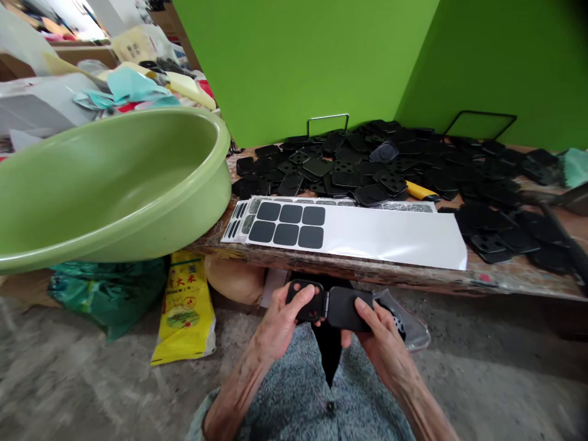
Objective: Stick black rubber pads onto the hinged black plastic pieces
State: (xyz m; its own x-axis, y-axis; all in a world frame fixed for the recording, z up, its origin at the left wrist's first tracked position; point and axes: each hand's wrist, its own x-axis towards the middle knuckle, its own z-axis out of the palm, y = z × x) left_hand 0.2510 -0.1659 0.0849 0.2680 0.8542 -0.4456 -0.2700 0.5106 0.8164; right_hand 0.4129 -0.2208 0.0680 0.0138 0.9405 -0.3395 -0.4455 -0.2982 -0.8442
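Observation:
Low in front of my lap I hold a black hinged case (342, 304), opened out flat like a compact. My left hand (277, 324) grips its left half, which has round holes, with the thumb pressed on top. On the smooth right half lies the thumb of my right hand (384, 338), its fingers underneath. Above the hands, at the bench edge, rests a white sheet (390, 236) with dark rounded-square stickers (288, 214) on its left part.
Many black flat pieces (349, 162) cover the wooden bench (358, 269), with a yellow-handled tool (420, 191) among them. A large green basin (193, 208) stands at left. Below are a yellow bag (188, 312) and a green plastic bag (119, 300). Green panels (312, 61) rise behind.

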